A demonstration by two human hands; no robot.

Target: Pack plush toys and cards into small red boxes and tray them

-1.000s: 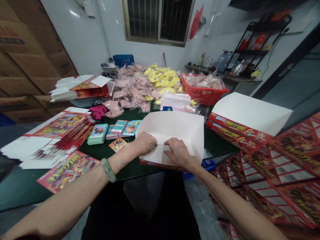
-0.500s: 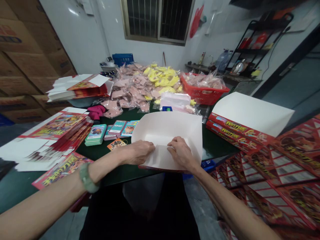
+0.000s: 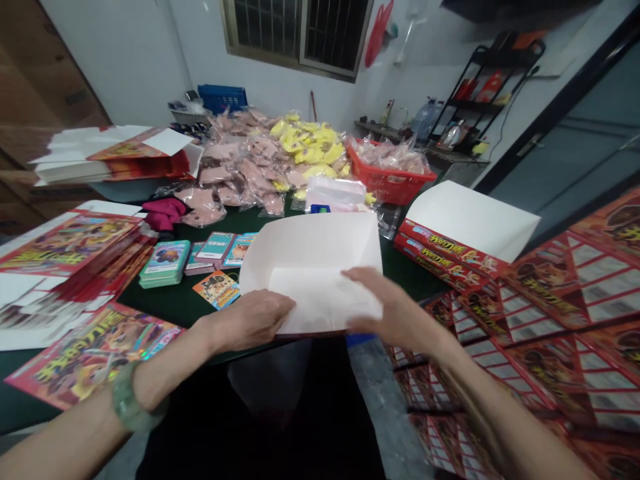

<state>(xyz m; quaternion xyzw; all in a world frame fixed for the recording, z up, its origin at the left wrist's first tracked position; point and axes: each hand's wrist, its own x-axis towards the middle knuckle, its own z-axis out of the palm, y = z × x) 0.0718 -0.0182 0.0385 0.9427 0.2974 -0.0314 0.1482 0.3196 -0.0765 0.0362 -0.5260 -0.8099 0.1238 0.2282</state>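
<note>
An open white-lined cardboard box (image 3: 320,243) sits at the table's near edge, its lid flap raised at the back. My left hand (image 3: 263,317) is closed on the front left corner of the box. Around its front right corner is my right hand (image 3: 387,303), somewhat blurred, fingers over the side and thumb low at the front. To the left of the box lie a stack of green-edged cards (image 3: 165,263), more card packs (image 3: 215,248) and an orange square tag (image 3: 217,289).
Flat printed box blanks (image 3: 75,247) are piled at left, with a printed sheet (image 3: 100,353) in front. Bagged pink and yellow pieces (image 3: 310,143) heap at the back beside a red basket (image 3: 395,183). Folded red boxes (image 3: 450,257) stand right; many more (image 3: 560,320) are stacked beyond.
Both hands have moved from the inner front flap to the box's front corners, the right hand shifting outward. The flap no longer stands up inside. The view has turned slightly right.
</note>
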